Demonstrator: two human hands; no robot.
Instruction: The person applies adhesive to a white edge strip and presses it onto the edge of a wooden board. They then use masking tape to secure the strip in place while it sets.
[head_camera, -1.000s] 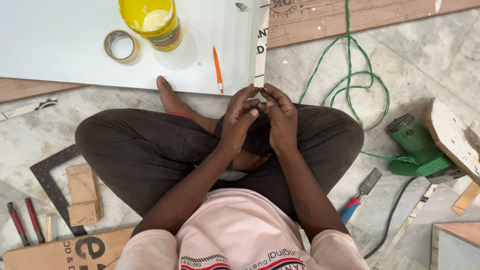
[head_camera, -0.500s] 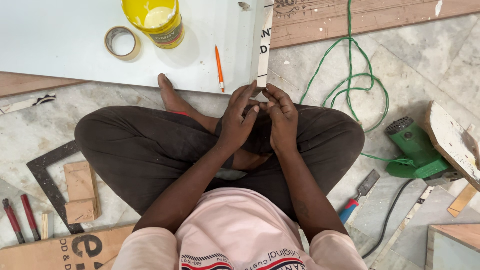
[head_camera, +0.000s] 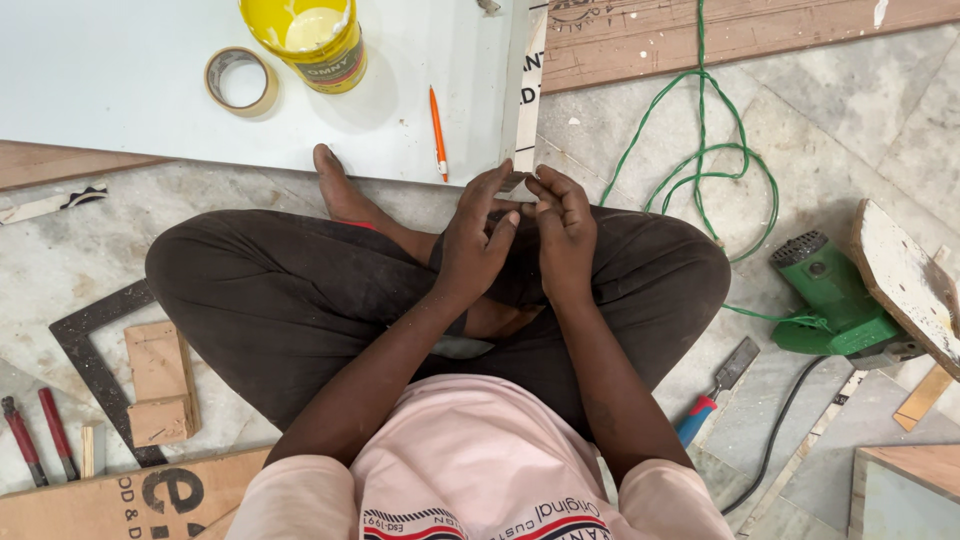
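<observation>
I sit cross-legged on the floor in dark trousers. My left hand (head_camera: 480, 240) and my right hand (head_camera: 562, 232) are raised together over my lap, fingertips meeting on a small pale object (head_camera: 524, 199) that is mostly hidden by the fingers. What the object is I cannot tell. Just beyond my hands lies a white board (head_camera: 130, 90) with an orange pencil (head_camera: 437, 132), a roll of tape (head_camera: 241, 80) and a yellow can (head_camera: 308, 38) on it.
A green power tool (head_camera: 835, 300) with a coiled green cable (head_camera: 700, 170) lies right. A chisel with red and blue handle (head_camera: 714, 388) is near my right knee. A black square (head_camera: 95, 370), wood blocks (head_camera: 158, 385) and red-handled pliers (head_camera: 35, 435) lie left.
My hands stay together over my lap with only small finger movement. The view has shifted slightly.
</observation>
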